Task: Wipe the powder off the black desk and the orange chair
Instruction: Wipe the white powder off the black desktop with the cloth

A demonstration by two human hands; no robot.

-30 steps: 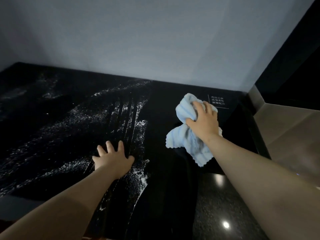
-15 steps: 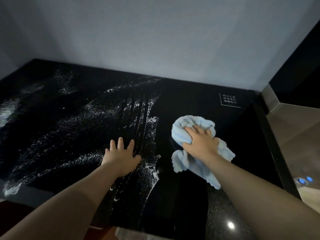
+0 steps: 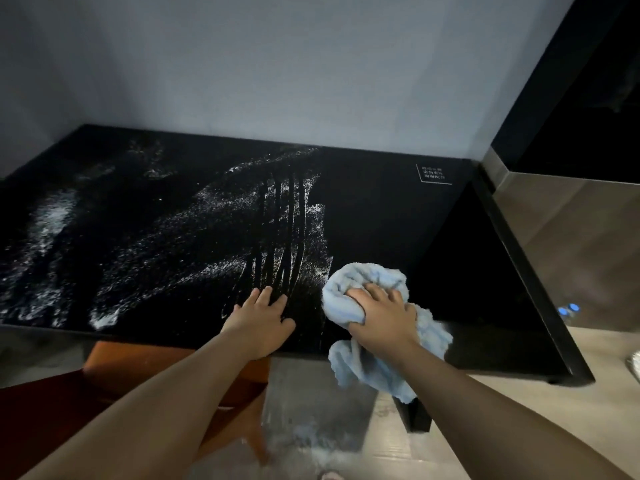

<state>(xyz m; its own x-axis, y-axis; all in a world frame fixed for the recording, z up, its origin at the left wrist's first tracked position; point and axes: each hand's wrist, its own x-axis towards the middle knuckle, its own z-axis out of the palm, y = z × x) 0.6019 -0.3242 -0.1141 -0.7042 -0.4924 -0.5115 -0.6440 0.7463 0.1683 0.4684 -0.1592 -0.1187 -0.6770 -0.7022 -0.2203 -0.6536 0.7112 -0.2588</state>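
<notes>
The black desk (image 3: 398, 216) stands against a grey wall. White powder (image 3: 194, 237) covers its left and middle parts, with dark finger streaks through it near the centre. My right hand (image 3: 381, 315) grips a bunched light blue cloth (image 3: 349, 289) at the desk's front edge, and part of the cloth hangs over the edge. Fingers spread, my left hand (image 3: 261, 323) rests flat on the desk just left of the cloth. The orange chair (image 3: 114, 368) shows under the desk's front edge, partly hidden by my left arm.
A small white-printed label (image 3: 433, 173) sits at the desk's back right corner. A dark panel and a steel-coloured surface (image 3: 571, 230) stand to the right. Pale floor (image 3: 346, 427) lies below the desk, with some powder on it.
My right hand has dragged the cloth from the back right toward the front edge, where it now hangs over. My left hand stayed pressed on the desk. The view tilted down, revealing the chair and floor.
</notes>
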